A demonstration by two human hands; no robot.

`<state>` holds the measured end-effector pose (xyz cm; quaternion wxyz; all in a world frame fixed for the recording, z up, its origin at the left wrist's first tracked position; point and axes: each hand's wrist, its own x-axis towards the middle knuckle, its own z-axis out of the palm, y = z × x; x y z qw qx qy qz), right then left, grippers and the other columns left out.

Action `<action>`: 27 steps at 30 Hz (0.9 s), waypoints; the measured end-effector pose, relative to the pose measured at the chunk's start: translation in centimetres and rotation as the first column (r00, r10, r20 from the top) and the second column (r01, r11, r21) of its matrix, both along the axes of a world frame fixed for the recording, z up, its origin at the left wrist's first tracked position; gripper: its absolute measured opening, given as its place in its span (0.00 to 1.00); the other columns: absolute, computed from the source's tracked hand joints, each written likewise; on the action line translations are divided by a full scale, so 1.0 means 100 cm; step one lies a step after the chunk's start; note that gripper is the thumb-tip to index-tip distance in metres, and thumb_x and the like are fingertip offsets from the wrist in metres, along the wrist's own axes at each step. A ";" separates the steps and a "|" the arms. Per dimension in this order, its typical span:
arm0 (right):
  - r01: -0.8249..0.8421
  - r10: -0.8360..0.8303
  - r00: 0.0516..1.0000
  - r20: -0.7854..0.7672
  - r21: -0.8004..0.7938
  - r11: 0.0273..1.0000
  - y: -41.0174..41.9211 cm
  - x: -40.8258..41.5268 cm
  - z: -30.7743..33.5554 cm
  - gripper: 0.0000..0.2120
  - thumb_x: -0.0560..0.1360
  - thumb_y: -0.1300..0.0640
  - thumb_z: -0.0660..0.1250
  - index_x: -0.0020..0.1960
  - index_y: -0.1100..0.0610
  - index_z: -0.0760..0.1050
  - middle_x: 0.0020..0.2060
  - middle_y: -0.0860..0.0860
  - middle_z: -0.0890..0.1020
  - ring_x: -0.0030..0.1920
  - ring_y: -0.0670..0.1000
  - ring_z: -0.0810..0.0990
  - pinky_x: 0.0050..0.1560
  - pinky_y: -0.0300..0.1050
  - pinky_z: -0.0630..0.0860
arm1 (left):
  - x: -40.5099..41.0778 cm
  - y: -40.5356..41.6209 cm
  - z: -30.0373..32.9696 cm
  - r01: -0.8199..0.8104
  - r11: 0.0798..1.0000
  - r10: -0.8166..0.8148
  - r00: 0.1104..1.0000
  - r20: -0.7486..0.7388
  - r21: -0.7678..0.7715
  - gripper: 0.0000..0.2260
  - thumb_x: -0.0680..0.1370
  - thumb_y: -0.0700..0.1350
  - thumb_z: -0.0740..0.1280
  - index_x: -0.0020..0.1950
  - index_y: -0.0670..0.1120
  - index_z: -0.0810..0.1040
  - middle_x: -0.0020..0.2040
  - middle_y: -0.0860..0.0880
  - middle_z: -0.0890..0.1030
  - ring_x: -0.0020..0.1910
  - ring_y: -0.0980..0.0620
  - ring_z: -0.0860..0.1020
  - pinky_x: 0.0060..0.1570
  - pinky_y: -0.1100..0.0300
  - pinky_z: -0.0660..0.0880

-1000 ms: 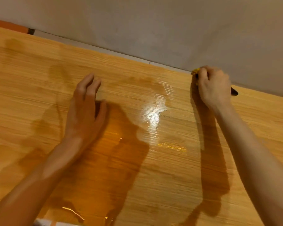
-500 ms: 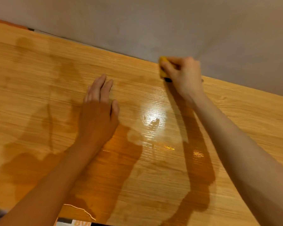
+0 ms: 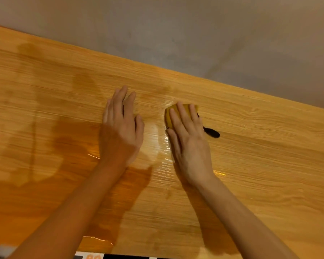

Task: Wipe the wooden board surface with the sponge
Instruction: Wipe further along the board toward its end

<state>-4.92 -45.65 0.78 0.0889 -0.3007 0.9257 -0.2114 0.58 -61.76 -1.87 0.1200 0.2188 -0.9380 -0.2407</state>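
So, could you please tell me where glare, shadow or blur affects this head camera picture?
Head view: a bright glare streak lies on the wet wooden board between the left hand and the right hand; dark arm shadows fall on the board beside both forearms; the board's far edge looks slanted, likely wide-angle tilt; the yellow sponge under the right hand's fingers is slightly soft.

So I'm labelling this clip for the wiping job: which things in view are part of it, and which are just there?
Part of the job:
- wooden board
- yellow sponge, under the right hand
- left hand, flat on the board

Just there:
- grey wall behind the board
- patterned strip below the near edge
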 end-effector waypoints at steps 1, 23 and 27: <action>-0.007 0.007 1.000 -0.013 0.036 0.999 -0.004 -0.012 0.000 0.22 0.84 0.52 0.53 0.77 0.52 0.59 0.78 0.49 0.58 0.79 0.53 0.47 0.79 0.57 0.46 | 0.000 0.000 0.000 0.002 1.000 -0.001 1.000 0.001 -0.007 0.22 0.83 0.43 0.57 0.76 0.38 0.67 0.78 0.39 0.66 0.79 0.40 0.63 0.79 0.44 0.58; 0.163 -0.158 0.986 0.045 -0.134 0.978 -0.021 -0.009 -0.005 0.19 0.83 0.54 0.57 0.74 0.54 0.66 0.77 0.51 0.61 0.79 0.53 0.50 0.79 0.49 0.45 | -0.001 -0.001 -0.003 0.003 0.999 -0.004 1.000 -0.024 -0.046 0.20 0.83 0.42 0.59 0.75 0.37 0.69 0.77 0.38 0.67 0.78 0.39 0.64 0.77 0.44 0.61; -0.117 0.119 0.993 0.015 -0.066 0.991 0.014 0.000 -0.004 0.19 0.82 0.55 0.59 0.72 0.53 0.70 0.74 0.52 0.67 0.77 0.54 0.56 0.78 0.51 0.49 | -0.001 -0.001 -0.002 0.001 0.999 -0.002 1.000 -0.024 -0.045 0.20 0.83 0.42 0.59 0.75 0.37 0.69 0.77 0.38 0.67 0.78 0.39 0.64 0.78 0.46 0.60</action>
